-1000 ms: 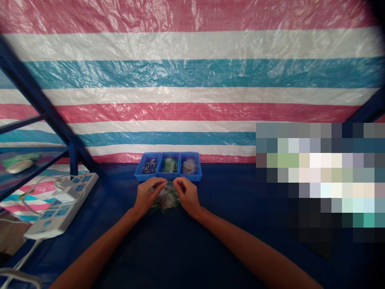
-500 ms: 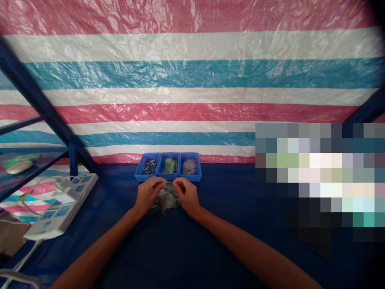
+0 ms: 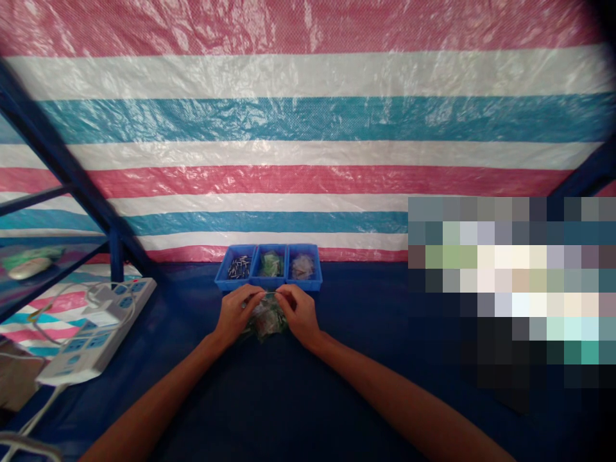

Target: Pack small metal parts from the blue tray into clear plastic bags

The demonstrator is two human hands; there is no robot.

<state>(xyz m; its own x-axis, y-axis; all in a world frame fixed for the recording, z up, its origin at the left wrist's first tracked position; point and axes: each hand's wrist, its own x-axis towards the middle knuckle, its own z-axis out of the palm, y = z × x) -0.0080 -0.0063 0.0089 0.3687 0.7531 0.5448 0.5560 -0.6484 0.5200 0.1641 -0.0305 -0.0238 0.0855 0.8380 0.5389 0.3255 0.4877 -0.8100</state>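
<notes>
Between my left hand [image 3: 238, 309] and my right hand [image 3: 297, 312] a thin pale edge of a small clear plastic bag [image 3: 270, 294] is stretched. Both hands pinch it, thumb against forefinger, one at each end. Right below, a pile of small clear and greenish plastic bags [image 3: 267, 323] lies on the dark blue table, partly hidden by my fingers. Just beyond my fingertips stands a row of blue bins [image 3: 268, 282]. The left bin holds small dark and silvery metal pieces [image 3: 239, 266], the middle one green-tinted packets [image 3: 272, 264], the right one clear packets [image 3: 302, 265].
On the left lies a white power strip [image 3: 91, 346] with plugs and cables [image 3: 43, 410]. Blue metal frame bars [image 3: 115, 256] rise beside it. A striped plastic sheet [image 3: 269, 147] hangs behind the table [image 3: 269, 404]. The right side is pixelated.
Both hands stay in nearly the same place, still pinching the bag edge, with only a slight shift of the fingertips. The bins and pile have not moved.
</notes>
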